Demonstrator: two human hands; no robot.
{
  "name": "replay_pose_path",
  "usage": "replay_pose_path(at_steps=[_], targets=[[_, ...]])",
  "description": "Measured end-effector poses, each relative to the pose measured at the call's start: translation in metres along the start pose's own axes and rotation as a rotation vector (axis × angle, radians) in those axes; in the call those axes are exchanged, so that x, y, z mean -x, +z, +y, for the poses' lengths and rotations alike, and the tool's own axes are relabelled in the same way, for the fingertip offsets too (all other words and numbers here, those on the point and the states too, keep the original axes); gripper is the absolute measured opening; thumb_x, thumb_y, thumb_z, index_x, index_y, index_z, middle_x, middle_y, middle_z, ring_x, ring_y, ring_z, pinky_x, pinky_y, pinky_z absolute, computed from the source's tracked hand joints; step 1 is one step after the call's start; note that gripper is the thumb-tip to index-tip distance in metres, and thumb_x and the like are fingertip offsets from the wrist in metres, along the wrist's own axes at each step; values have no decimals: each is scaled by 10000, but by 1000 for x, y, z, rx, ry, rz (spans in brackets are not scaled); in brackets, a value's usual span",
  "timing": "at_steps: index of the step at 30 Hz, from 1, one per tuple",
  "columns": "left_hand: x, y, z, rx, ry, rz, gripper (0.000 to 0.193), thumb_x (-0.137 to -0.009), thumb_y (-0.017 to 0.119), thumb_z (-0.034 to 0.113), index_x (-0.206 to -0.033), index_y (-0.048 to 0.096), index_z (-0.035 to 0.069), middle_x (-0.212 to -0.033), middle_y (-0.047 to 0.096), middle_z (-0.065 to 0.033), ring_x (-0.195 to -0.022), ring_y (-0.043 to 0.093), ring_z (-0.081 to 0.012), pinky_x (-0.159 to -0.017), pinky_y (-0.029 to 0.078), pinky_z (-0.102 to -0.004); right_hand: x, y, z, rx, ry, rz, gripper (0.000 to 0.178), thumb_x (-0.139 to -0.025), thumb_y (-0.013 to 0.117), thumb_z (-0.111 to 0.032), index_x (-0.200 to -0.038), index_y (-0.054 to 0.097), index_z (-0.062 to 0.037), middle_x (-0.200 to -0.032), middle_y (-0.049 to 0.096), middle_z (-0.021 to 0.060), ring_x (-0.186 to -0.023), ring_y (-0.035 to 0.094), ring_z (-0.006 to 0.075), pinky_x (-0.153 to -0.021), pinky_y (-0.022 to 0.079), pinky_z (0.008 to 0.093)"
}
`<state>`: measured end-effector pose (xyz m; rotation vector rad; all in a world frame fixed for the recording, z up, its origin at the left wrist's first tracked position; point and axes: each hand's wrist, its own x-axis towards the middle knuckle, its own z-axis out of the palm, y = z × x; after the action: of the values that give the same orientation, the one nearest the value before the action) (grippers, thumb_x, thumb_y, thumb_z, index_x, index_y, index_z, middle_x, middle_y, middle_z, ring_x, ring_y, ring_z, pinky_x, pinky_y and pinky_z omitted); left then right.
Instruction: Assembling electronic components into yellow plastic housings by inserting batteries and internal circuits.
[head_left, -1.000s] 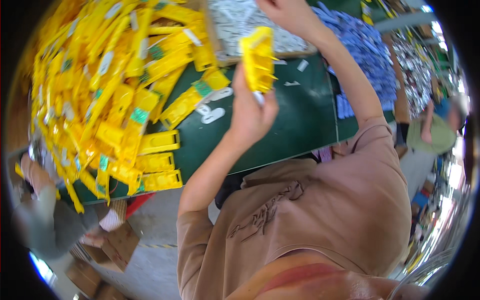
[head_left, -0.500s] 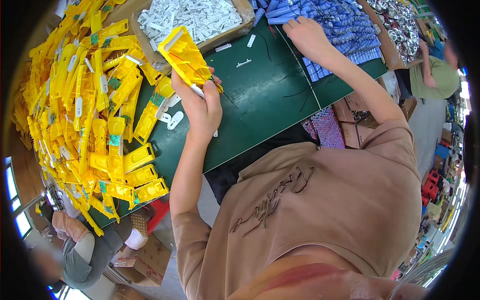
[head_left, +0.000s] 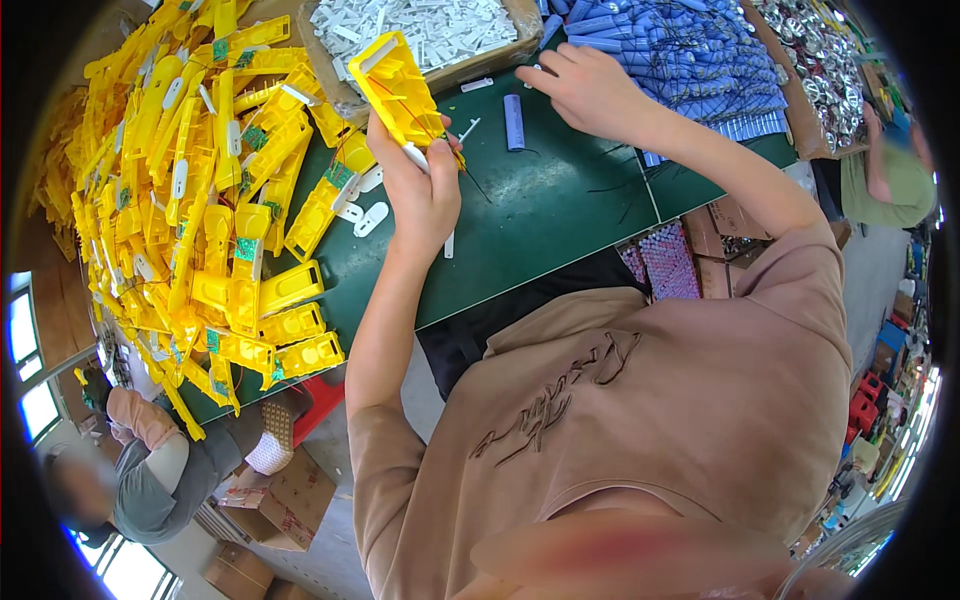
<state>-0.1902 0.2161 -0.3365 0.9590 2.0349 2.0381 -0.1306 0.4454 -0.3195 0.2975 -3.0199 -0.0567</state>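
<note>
A yellow plastic housing [head_left: 392, 88], an open shell with thin wires inside, is gripped in my left hand [head_left: 422, 195], tilted up over the table. A white plastic piece [head_left: 415, 156] shows beside the fingers of that hand. My right hand [head_left: 592, 92] hovers at the near edge of the blue battery pile [head_left: 680, 60], its fingers apart and nothing visible in them. Just below its fingertips, a single blue cylindrical battery [head_left: 514, 123] with a dark wire lies on the green table [head_left: 530, 215].
Many yellow housings [head_left: 215, 220], some with green circuit boards, heap up at the left. A carton of white plastic pieces [head_left: 425, 35] sits at the back. Shiny metal parts fill a box [head_left: 815, 60] at the right. Two other people sit or stand nearby.
A blue battery now lies alone on the table, out from the pile. My right hand has shifted left from the pile. My left hand still holds the yellow housing.
</note>
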Motion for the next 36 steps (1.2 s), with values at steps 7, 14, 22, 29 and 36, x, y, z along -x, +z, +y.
replay_pose_path(at_steps=[7,14,22,29,36], targets=[[-5,2,-7,13,49,19,514,-857,381,-32,-1317,156,11,-1023,510,-153,-776,555,-162,-700,507,-303,-7,14,-20,114,-448,151,227,-779,550,-167,-996,584,-110,-1082,554,38,-1009,522,151,-848,397,293],[-8,-3,-4,120,-1,63,522,-859,383,-40,-1328,161,17,-996,514,-137,-759,546,-153,-679,499,-288,-25,-2,-13,83,-278,223,227,-794,638,-202,-975,547,-99,-799,564,18,-768,549,153,-699,424,269],[-6,3,-2,266,-188,-33,528,-861,356,-34,-1339,143,33,-999,504,-136,-756,541,-152,-663,510,-302,-35,-11,-49,-1394,271,529,191,-928,539,-186,-1091,541,-88,-750,561,-40,-668,467,7,-553,358,162],[-8,4,-9,314,-308,-118,496,-873,359,-21,-1336,187,23,-1025,488,-128,-748,552,-146,-655,507,-285,-53,9,-84,-1253,290,682,181,-923,531,-192,-1026,541,-44,-689,573,48,-531,540,97,-487,435,270],[-6,8,-7,138,-257,-174,508,-892,369,-6,-1357,163,17,-1044,490,-130,-815,552,-157,-703,482,-292,-62,20,-84,-1133,348,676,148,-886,576,-157,-954,540,-30,-640,565,76,-522,557,157,-490,438,275]])
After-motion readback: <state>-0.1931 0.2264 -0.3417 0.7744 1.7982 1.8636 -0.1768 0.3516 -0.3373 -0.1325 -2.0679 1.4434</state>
